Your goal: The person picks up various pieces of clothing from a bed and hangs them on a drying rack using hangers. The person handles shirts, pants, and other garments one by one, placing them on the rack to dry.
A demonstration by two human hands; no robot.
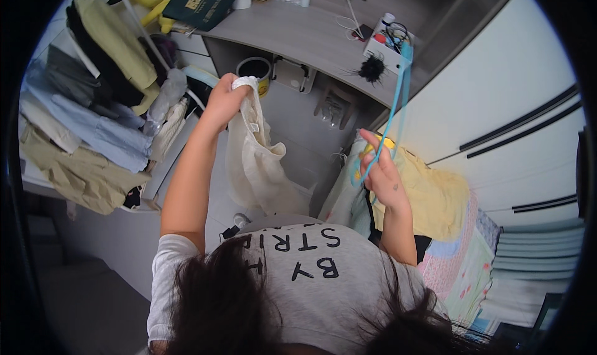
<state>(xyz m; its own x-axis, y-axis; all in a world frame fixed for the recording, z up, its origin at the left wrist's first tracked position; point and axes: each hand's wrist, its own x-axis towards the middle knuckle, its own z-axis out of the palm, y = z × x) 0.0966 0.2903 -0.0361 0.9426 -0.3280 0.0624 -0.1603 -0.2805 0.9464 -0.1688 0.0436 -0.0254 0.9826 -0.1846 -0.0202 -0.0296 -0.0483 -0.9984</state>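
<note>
My left hand [227,101] is closed around the gathered edge of a cream-white cloth garment [254,168]. The garment hangs down in front of my body, with a small label on its inner side. To the right, my right hand [383,175] holds a light-blue clothes hanger [395,103], seen almost edge-on. One end of the hanger passes by my fingers, and the rest rises toward the desk. My index finger points outward. Hanger and garment are apart.
Clothes hang on a rack [154,52] at left. Ahead, a desk [280,26] carries a white box [380,49] of small items, bottles and a dark green bag [200,5]. A bin [254,68] stands beneath. Yellow clothing [424,192] lies on the bed at right, beside white cabinets [503,98].
</note>
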